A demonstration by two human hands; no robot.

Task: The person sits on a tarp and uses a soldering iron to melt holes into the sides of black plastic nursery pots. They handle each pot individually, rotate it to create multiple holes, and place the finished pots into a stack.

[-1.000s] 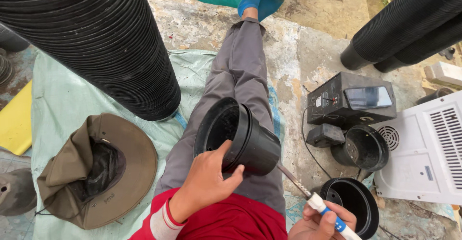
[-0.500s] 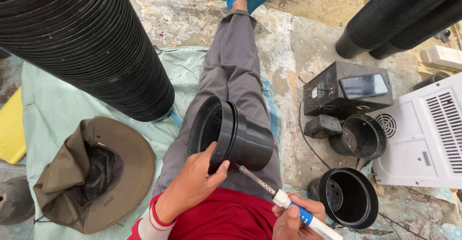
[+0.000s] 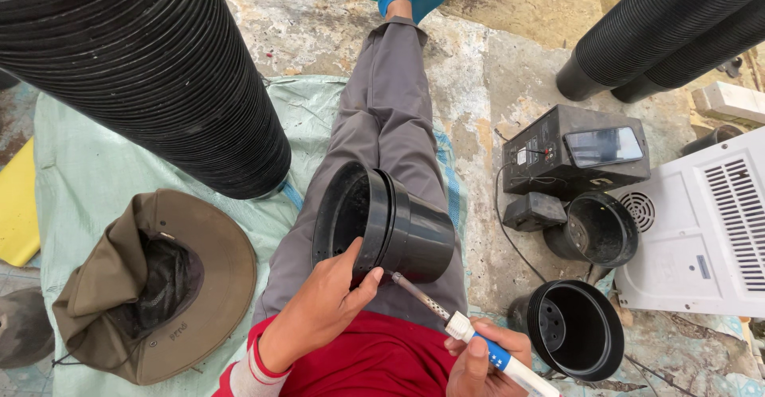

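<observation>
The left hand [image 3: 323, 305] has its grip pinched on the rim of a smooth black plastic nursery pot [image 3: 386, 226], thumb on the outer lip and fingers curled inside the mouth. The pot lies tipped on its side over the person's lap, above the grey trouser leg [image 3: 386, 118], its tapered round body stepped by a raised collar near the rim. The right hand [image 3: 478, 361] is wrapped tight around a soldering iron [image 3: 458, 329] with a white and blue handle; its thin metal shaft slants up so the tip touches the pot's lower wall just behind the collar.

A tall ribbed stack of nested black pots [image 3: 151, 70] lies at the upper left on a pale green woven tarp [image 3: 88, 182], beside a floppy olive cloth hat [image 3: 151, 285]. On the rough, flaking concrete floor [image 3: 494, 70] to the right stand two loose black pots [image 3: 578, 329], a boxy black speaker [image 3: 574, 154] and a white slatted plastic housing [image 3: 705, 230].
</observation>
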